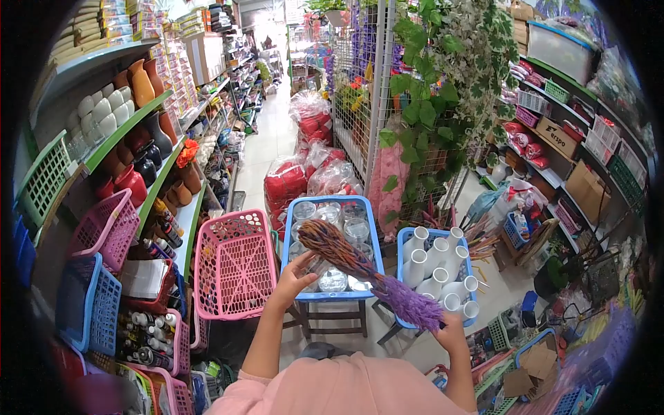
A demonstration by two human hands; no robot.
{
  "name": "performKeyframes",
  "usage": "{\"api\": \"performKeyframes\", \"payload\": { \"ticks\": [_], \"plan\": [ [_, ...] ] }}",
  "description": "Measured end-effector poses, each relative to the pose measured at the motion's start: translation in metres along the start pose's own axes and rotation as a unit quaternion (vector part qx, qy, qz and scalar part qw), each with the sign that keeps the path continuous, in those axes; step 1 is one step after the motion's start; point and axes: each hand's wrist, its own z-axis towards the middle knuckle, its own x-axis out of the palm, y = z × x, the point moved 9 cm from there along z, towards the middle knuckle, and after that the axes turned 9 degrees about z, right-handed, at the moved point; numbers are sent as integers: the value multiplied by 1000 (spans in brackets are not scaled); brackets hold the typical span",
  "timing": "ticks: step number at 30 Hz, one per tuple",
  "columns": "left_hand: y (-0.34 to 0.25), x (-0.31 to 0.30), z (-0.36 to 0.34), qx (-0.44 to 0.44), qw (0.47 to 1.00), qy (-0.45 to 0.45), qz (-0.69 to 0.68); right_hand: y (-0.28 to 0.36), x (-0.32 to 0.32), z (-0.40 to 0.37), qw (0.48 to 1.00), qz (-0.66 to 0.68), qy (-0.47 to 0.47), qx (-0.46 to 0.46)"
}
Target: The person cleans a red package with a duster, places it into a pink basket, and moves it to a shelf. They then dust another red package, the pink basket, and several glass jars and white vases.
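Observation:
A long bundle of dried flowers (370,277) slants across in front of me, with brown-orange stems at its upper left end and fluffy purple heads at its lower right. My right hand (452,333) is closed around the purple end, its fingers partly hidden. Near the stem end is my left hand (294,280), thumb and fingers apart, fingertips at the bundle's underside. Below the bundle, a blue basket (285,238) of clear glass or plastic containers rests on a dark stool (353,321). Beside it stands a blue crate (401,266) of white vases (436,252).
A pink basket (235,263) stands left of the blue one. Shelves with pots (143,83) line the left side, stacked baskets below them. Wrapped red bundles (287,180) and a wire rack with hanging leaves (418,117) stand ahead. A tiled aisle (266,142) runs back.

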Motion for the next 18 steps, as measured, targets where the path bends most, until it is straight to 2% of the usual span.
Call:
{"api": "performKeyframes", "payload": {
  "ticks": [3, 5, 6, 7, 9, 12, 15, 18],
  "plan": [
    [4, 1, 3, -9, 1000, 16, -19, 1, 12, -5, 1000, 22, 12, 17],
    [9, 8, 3, -96, 993, 42, 62, -8, 25, -9, 999, 26, 26, -9],
    [14, 6, 6, -88, 993, 21, 81, -9, 25, -9, 999, 23, 16, 22],
    [9, 10, 7, -29, 999, 8, -9, -11, 27, -9, 999, 21, 12, 21],
    [6, 20, 9, -4, 998, 31, -55, -21, 21, -14, 998, 20, -37, 37],
    [21, 30, 15, -40, 998, 50, -18, -19, 20, -25, 999, 2, -10, 43],
    [24, 42, 19, -57, 997, 61, -2, -31, 12, -33, 998, -3, -49, 48],
    [18, 56, 21, -17, 995, 89, -39, -36, 6, -33, 995, -10, -61, 79]
  ]
}}
